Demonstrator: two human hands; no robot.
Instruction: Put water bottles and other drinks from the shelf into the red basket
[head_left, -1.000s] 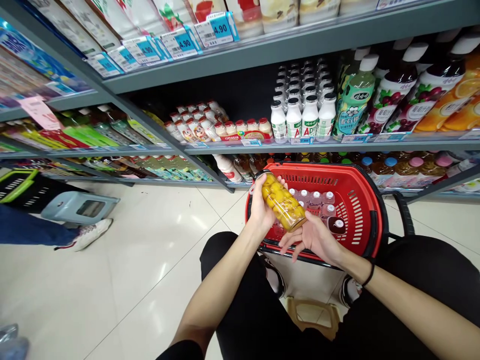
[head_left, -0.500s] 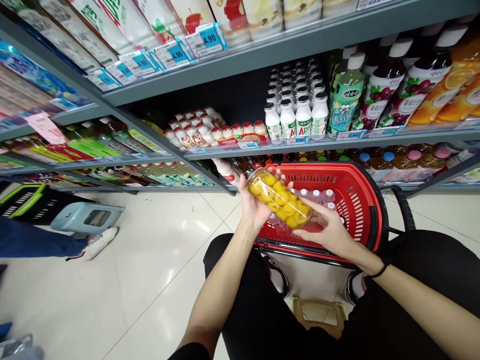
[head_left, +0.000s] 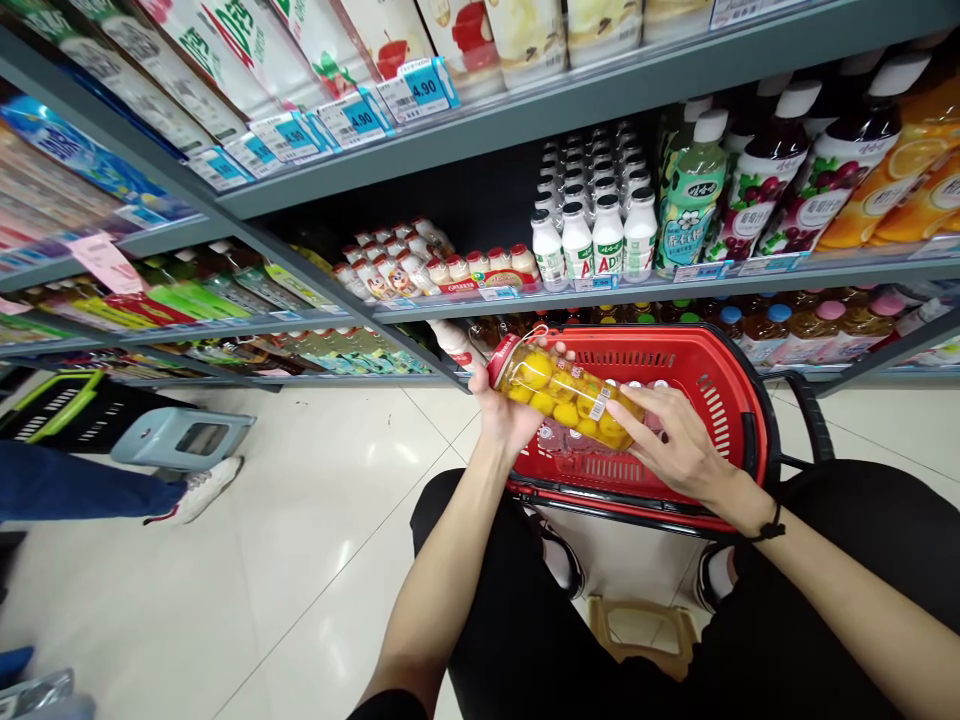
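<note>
A glass jar of yellow fruit (head_left: 564,392) with a red lid is held tilted above the shopping basket, its lid end towards the upper left. My left hand (head_left: 508,412) is wrapped round the jar near the lid, with fingertips showing on the far side. My right hand (head_left: 679,440) holds the base end, its fingers lying over the glass beside a small white barcode label. Beneath the jar is the red shopping basket (head_left: 712,380), which contains several small capped bottles (head_left: 551,436) of pinkish drink, partly hidden by the jar and hands.
Ahead, a shelf holds white drink bottles (head_left: 577,240), small red-capped bottles (head_left: 457,268) and a green drink bottle (head_left: 691,195). A white bottle (head_left: 454,345) leans beside the basket. A person's shoe (head_left: 199,492) and a grey-blue stool (head_left: 184,438) are at left.
The jar has turned in my hands, so the red lid and barcode label now show. My right hand has shifted from cupping the base to lying over its upper side.
</note>
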